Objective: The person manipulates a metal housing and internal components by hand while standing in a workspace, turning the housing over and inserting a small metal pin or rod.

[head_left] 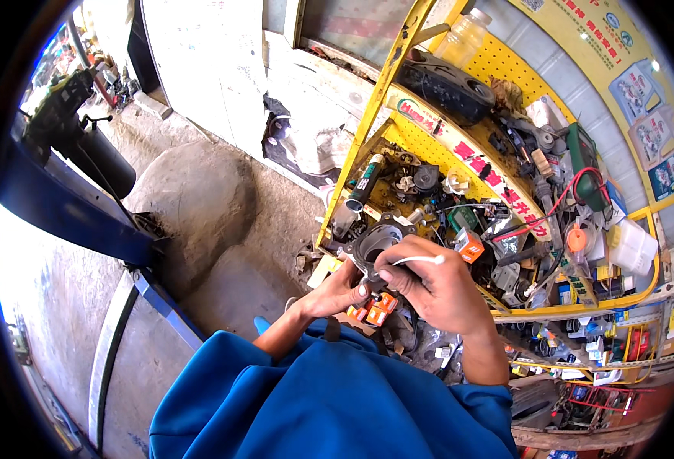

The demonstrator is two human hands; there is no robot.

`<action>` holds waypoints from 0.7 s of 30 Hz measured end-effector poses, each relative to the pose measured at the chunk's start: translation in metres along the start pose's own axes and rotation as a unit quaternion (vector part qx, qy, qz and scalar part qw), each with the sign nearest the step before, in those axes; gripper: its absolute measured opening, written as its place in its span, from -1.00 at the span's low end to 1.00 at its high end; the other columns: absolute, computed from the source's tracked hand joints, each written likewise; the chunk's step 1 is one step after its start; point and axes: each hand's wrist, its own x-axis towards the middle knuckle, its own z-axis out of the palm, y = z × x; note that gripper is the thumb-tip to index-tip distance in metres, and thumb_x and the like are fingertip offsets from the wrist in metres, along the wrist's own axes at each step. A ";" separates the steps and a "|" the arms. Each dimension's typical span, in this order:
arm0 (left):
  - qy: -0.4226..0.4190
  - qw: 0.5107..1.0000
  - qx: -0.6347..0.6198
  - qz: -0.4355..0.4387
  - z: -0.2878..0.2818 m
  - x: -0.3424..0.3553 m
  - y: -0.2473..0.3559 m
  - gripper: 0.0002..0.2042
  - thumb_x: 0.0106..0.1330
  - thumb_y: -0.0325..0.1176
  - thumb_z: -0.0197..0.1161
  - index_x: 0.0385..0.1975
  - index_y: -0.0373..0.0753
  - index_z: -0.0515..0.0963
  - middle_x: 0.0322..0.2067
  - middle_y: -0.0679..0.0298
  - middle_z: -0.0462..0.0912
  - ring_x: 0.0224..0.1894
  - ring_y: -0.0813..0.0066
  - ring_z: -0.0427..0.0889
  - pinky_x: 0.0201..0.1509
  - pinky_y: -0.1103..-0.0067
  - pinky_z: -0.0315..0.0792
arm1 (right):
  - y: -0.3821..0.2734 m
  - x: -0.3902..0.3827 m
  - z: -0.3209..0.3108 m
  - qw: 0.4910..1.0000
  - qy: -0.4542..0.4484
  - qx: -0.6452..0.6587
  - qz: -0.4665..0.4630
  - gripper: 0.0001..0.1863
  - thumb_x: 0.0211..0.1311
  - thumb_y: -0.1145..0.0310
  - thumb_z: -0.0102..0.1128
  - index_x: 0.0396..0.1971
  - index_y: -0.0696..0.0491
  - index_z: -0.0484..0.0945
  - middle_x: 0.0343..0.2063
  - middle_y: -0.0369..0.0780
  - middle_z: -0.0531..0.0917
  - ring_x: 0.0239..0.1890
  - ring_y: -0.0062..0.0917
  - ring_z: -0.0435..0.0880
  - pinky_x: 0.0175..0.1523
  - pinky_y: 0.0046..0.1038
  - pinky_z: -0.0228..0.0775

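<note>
In front of my chest, my left hand [332,294] is closed around the lower left side of a dark grey metal housing [361,246], its thumb along the near edge. The housing has a round opening and small lugs on its rim. My right hand [442,289] is closed at the housing's right side, its fingertips by the opening. A thin, slightly curved white stick with a rounded end [427,261] comes out between its thumb and fingers. What else those fingertips touch is hidden. Below the hands lie small orange boxes [381,306].
A yellow rack [395,61] rises just beyond the hands, crowded with used parts. On it are a dark green spray can [366,182], a green meter [582,161] with red leads and a white jug [631,246]. A blue metal beam [84,203] stands at left, near a rounded concrete mound [191,203].
</note>
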 end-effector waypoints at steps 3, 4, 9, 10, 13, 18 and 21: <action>0.011 1.000 -0.005 0.028 -0.002 0.001 -0.009 0.05 0.12 0.35 0.22 0.38 -0.32 -0.07 0.21 0.14 0.26 0.26 0.37 0.25 0.27 0.44 0.23 | 0.011 -0.002 0.012 1.000 0.012 0.010 -0.008 -0.89 0.23 0.46 0.27 -0.30 0.18 0.60 -0.45 -0.17 0.58 -0.44 -0.45 0.57 -0.30 -0.45 0.41; 0.004 1.000 0.002 0.024 -0.004 0.000 -0.009 0.03 0.16 0.33 0.19 0.37 -0.34 -0.09 0.21 0.13 0.25 0.24 0.38 0.24 0.25 0.47 0.23 | 0.014 -0.002 0.015 1.000 0.012 0.004 -0.011 -0.88 0.22 0.47 0.28 -0.29 0.18 0.60 -0.42 -0.16 0.61 -0.40 -0.42 0.60 -0.27 -0.45 0.43; 0.011 1.000 0.015 0.019 -0.008 -0.001 -0.019 -0.01 0.20 0.33 0.14 0.37 -0.35 -0.07 0.24 0.11 0.24 0.29 0.36 0.21 0.32 0.44 0.18 | 0.020 -0.005 0.024 0.998 0.040 0.047 -0.019 -0.85 0.19 0.49 0.30 -0.26 0.18 0.59 -0.36 -0.17 0.65 -0.35 -0.45 0.65 -0.27 -0.47 0.46; 0.018 0.999 0.010 0.027 -0.005 0.000 -0.018 -0.01 0.19 0.33 0.14 0.38 -0.33 -0.04 0.24 0.10 0.26 0.31 0.34 0.22 0.36 0.41 0.17 | 0.021 -0.007 0.025 0.997 0.050 0.053 -0.025 -0.85 0.19 0.50 0.30 -0.25 0.18 0.59 -0.36 -0.17 0.66 -0.35 -0.46 0.66 -0.27 -0.47 0.47; 0.025 0.999 -0.003 0.039 0.003 0.000 -0.010 -0.02 0.18 0.33 0.15 0.39 -0.31 -0.02 0.23 0.10 0.30 0.33 0.30 0.24 0.39 0.37 0.16 | 0.021 -0.010 0.024 0.995 0.061 0.069 -0.023 -0.83 0.17 0.50 0.32 -0.24 0.17 0.59 -0.36 -0.19 0.66 -0.38 -0.53 0.64 -0.30 -0.52 0.45; 0.019 0.999 0.000 0.048 0.004 0.000 -0.015 -0.04 0.20 0.31 0.15 0.39 -0.31 -0.01 0.20 0.11 0.33 0.30 0.29 0.29 0.38 0.36 0.18 | 0.017 -0.018 0.016 0.995 0.058 0.084 -0.018 -0.82 0.16 0.46 0.33 -0.25 0.16 0.60 -0.41 -0.22 0.64 -0.43 -0.62 0.58 -0.34 -0.60 0.38; 0.006 0.999 -0.012 0.049 0.003 -0.001 -0.023 -0.06 0.22 0.30 0.13 0.39 -0.31 -0.02 0.20 0.12 0.33 0.28 0.30 0.31 0.37 0.36 0.19 | 0.021 -0.026 0.021 0.988 0.092 0.118 -0.022 -0.84 0.19 0.43 0.30 -0.29 0.18 0.59 -0.44 -0.23 0.62 -0.45 -0.64 0.54 -0.36 -0.59 0.35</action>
